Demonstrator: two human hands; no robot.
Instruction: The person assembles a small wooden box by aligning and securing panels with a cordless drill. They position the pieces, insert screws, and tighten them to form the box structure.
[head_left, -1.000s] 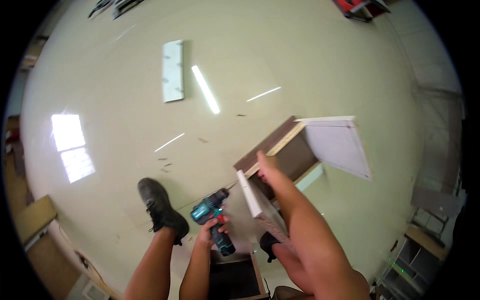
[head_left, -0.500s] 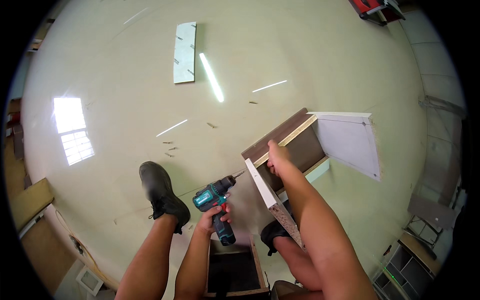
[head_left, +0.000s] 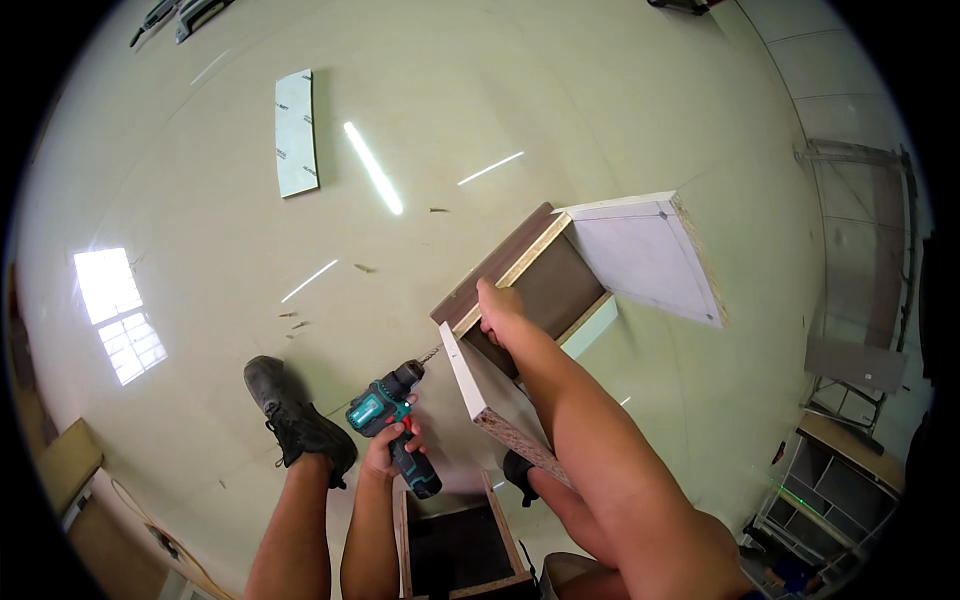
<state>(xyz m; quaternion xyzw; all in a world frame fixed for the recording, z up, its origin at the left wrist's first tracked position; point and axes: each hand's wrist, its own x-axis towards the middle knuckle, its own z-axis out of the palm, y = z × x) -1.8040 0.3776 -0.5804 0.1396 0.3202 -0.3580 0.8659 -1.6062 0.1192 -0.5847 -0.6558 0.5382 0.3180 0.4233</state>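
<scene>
My left hand [head_left: 384, 452] is wrapped round the grip of a teal-and-black cordless drill [head_left: 372, 408]. A twist bit [head_left: 431, 354] in its chuck points up and right, close to the near white board [head_left: 462, 372] of a half-open cabinet frame; whether the tip touches cannot be made out. My right hand [head_left: 498, 308] grips the pale edge of the frame's brown board [head_left: 490, 262], with the fingers curled over it. A white end panel [head_left: 640, 255] with pencil lines stands at the frame's far right.
Several screws [head_left: 364, 268] lie on the glossy floor left of the frame. Farther off is a loose white board [head_left: 295, 135]. An open wooden box [head_left: 455, 550] stands between my legs, and a shelf unit [head_left: 820, 490] is at the right.
My view has shifted, so the floor objects and the frame sit farther left. Both hands keep their holds, and the drill stays beside the near white board.
</scene>
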